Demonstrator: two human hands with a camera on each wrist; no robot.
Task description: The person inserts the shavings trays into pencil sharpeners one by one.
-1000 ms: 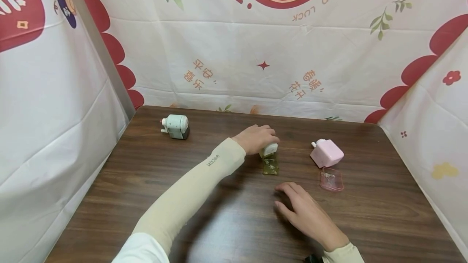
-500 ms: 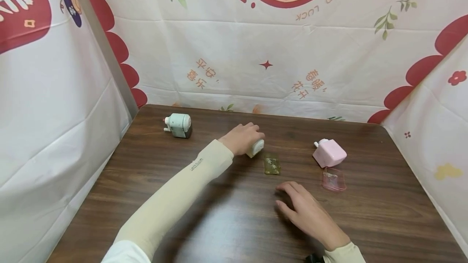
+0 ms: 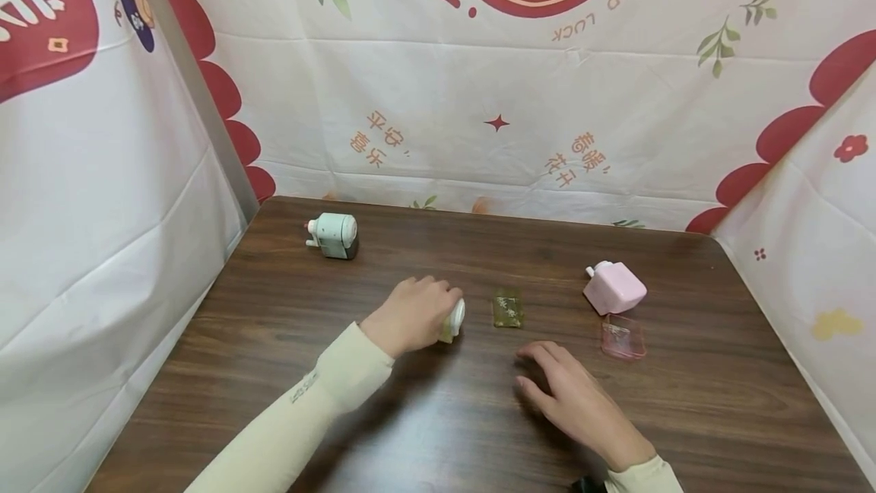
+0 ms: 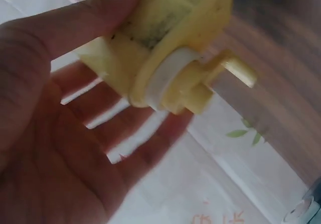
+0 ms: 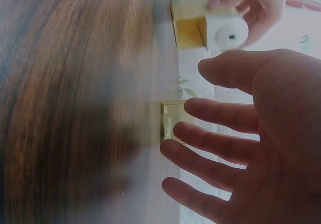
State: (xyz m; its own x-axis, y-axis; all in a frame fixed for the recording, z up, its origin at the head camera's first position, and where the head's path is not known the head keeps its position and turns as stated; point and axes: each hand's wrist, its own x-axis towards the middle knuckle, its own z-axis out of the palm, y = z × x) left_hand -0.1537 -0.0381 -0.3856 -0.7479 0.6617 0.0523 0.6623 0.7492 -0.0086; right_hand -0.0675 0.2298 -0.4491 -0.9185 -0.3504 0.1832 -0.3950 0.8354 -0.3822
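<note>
A yellow hand-crank pencil sharpener with a white collar is held in my left hand, thumb on one side and fingers on the other. In the head view mostly its white end shows past the fingers. To its right lies a see-through olive-yellow shavings tray on the wooden table. My right hand is nearest to that tray, fingers relaxed and holding nothing. In the right wrist view, spread fingers partly cover the tray.
A mint-green crank sharpener stands at the back left. At the right, a pink sharpener lies tipped, with a clear pink tray in front of it. A printed white cloth hangs behind the table.
My left hand has carried the yellow sharpener left and nearer to me, away from the olive-yellow tray, which stays on the table. The right hand has hardly moved.
</note>
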